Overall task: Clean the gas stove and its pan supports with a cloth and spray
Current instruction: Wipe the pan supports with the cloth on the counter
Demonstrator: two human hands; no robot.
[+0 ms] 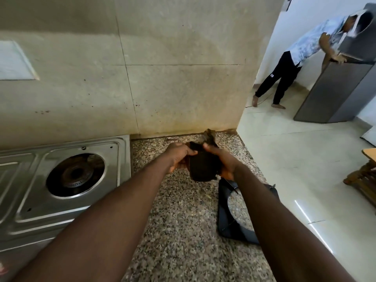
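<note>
Both hands are out in front of me over the granite counter (183, 231). My left hand (179, 157) and right hand (221, 161) each grip the dark cloth (203, 167), fingers curled round it, and the cloth is bunched between them. The stove (120, 159) is to their left, its burner (75, 174) uncovered. One black pan support (222, 208) lies on the counter, partly hidden under my right forearm.

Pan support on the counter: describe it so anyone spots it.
Right of the steel gas stove runs a speckled granite counter. Near its right edge, the pan support lies flat: a black square frame with a round opening, unlike the crumpled dark cloth held above.
</note>
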